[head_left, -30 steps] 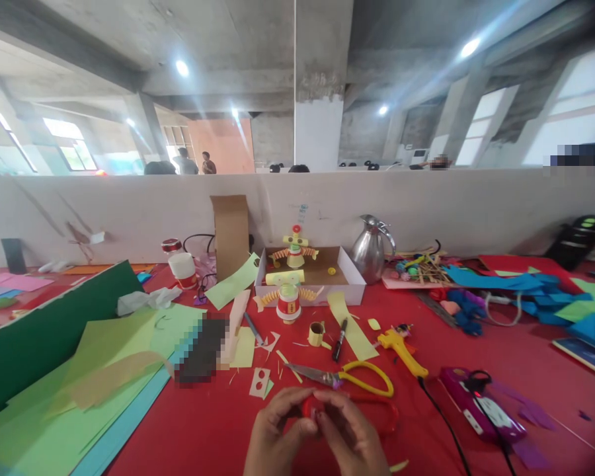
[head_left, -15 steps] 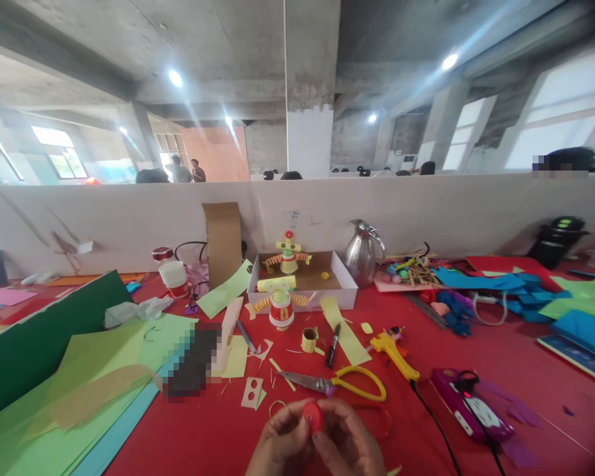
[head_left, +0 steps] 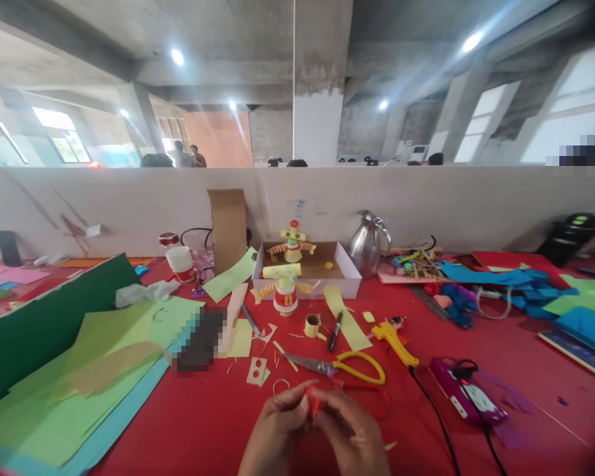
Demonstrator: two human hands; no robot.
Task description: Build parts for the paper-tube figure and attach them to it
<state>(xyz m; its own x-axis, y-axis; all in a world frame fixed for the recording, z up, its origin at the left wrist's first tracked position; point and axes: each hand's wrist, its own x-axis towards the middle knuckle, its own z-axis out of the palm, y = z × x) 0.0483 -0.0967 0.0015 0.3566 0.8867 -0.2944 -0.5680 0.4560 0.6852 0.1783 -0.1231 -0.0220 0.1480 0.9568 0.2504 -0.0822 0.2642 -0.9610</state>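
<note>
My left hand point(head_left: 272, 433) and my right hand point(head_left: 352, 433) meet at the bottom centre, fingertips pinched together on a small red paper roll point(head_left: 312, 398). A thin red strip point(head_left: 371, 395) trails from it to the right over the red tablecloth. Just beyond my fingers lie yellow-handled scissors point(head_left: 344, 368) and a black marker point(head_left: 334, 330). A small paper figure with spring arms point(head_left: 284, 295) stands farther back, in front of a white cardboard box point(head_left: 350, 281) that holds another figure point(head_left: 293, 246).
Green and teal paper sheets point(head_left: 94, 377) cover the left. A yellow glue gun point(head_left: 394, 342) with a black cord and a purple device point(head_left: 469, 391) lie right. A steel jug point(head_left: 367, 243), craft sticks, blue paper and a low white wall stand behind.
The view shifted slightly. My fingers have turned the red roll: its round face showed half a second ago, now it is mostly covered by my fingertips.
</note>
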